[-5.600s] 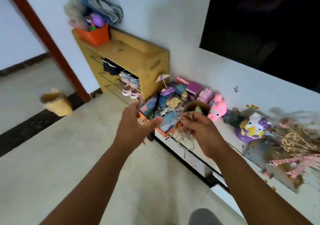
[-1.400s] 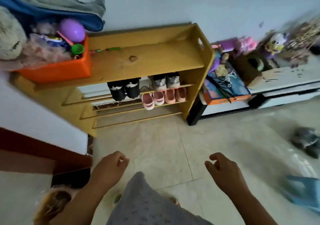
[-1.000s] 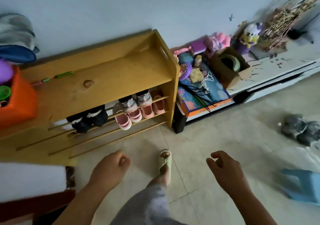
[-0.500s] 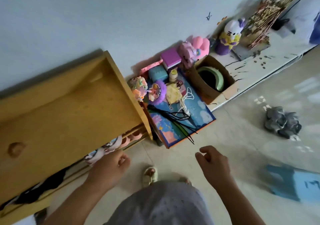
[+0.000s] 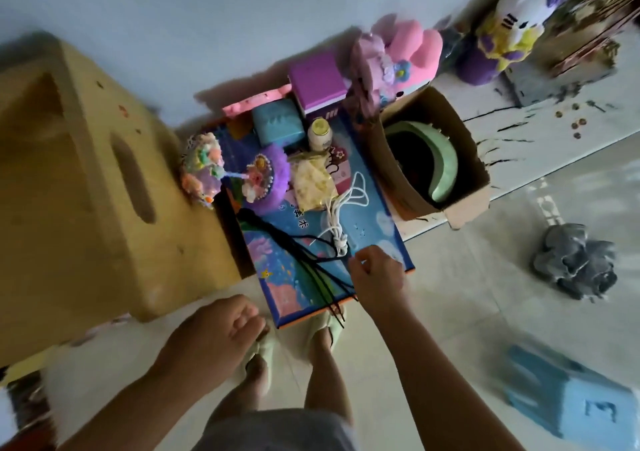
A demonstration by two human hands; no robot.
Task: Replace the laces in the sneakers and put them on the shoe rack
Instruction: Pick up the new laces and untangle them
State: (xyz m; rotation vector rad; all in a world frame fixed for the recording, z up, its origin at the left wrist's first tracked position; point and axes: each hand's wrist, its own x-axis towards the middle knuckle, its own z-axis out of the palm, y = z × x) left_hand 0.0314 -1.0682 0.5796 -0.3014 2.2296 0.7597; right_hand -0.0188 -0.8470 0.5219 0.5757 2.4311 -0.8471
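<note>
Black laces point(image 5: 304, 258) lie in a bundle across a blue picture box point(image 5: 372, 222), beside a knotted bundle of white laces point(image 5: 341, 215). My right hand point(image 5: 375, 277) is on the box's near right corner, thumb and forefinger pinched at the loop of the black laces. My left hand point(image 5: 221, 332) hangs loosely curled above the floor and holds nothing. The grey sneakers point(image 5: 575, 263) lie together on the floor at the right. The wooden shoe rack point(image 5: 86, 190) stands at the left, seen from above.
A cardboard box point(image 5: 460, 159) with a green object stands right of the blue box. Plush toys point(image 5: 398, 55) and small boxes crowd the low white shelf point(image 5: 540, 121). A blue stool point(image 5: 568, 391) lies at the lower right. My feet in green slippers point(image 5: 263, 353) stand below the box.
I have stepped from the shoe rack to the blue box. My right hand has reached forward onto the laces. My left hand stays loosely curled.
</note>
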